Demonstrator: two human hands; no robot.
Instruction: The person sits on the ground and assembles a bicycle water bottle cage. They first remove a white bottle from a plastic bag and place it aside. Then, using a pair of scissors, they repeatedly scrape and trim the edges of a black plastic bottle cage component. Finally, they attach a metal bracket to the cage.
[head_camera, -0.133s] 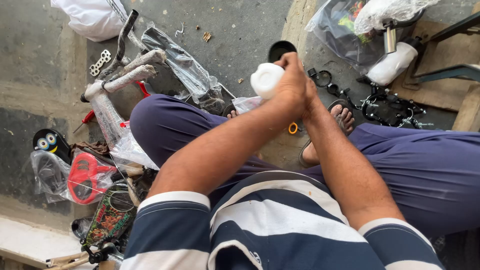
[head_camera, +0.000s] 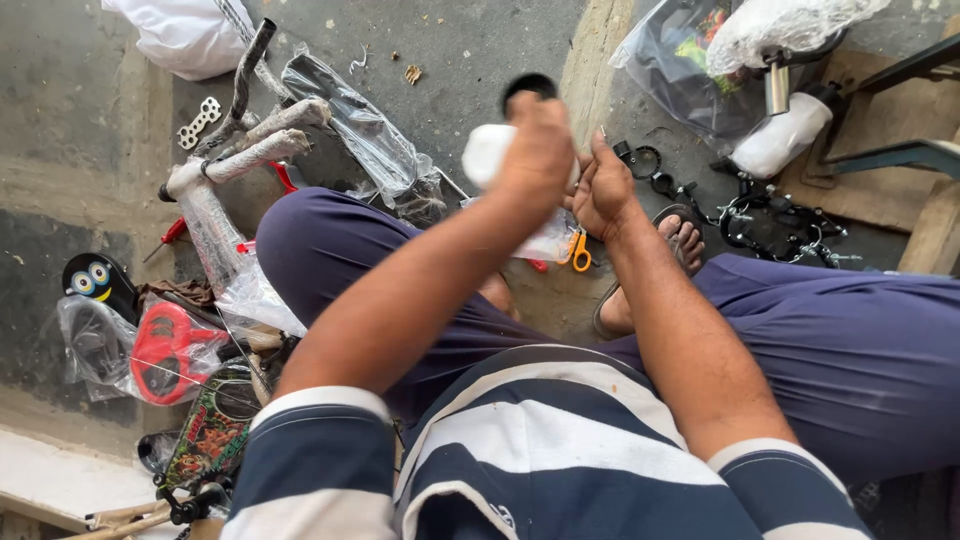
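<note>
I sit cross-legged on a concrete floor. My left hand (head_camera: 535, 150) is raised in front of me and closed on a white wrapped part (head_camera: 484, 152), seen from the back of the hand. My right hand (head_camera: 606, 190) is just to its right, fingers pinched on a small thin piece (head_camera: 601, 131) that I cannot make out. A clear plastic wrap (head_camera: 552, 240) hangs below both hands. Orange-handled scissors (head_camera: 577, 250) lie on the floor under them, beside my sandalled foot (head_camera: 680, 235).
A foam-wrapped bicycle frame (head_camera: 235, 160) lies at the left with a red-handled screwdriver (head_camera: 165, 238) and a red part in a bag (head_camera: 165, 350). Black metal parts (head_camera: 770, 220), a white wrapped cylinder (head_camera: 780, 135) and a bagged saddle (head_camera: 790, 30) lie at the right.
My hands have come apart: the left hand moved left with the white part, and the right hand stayed near my foot.
</note>
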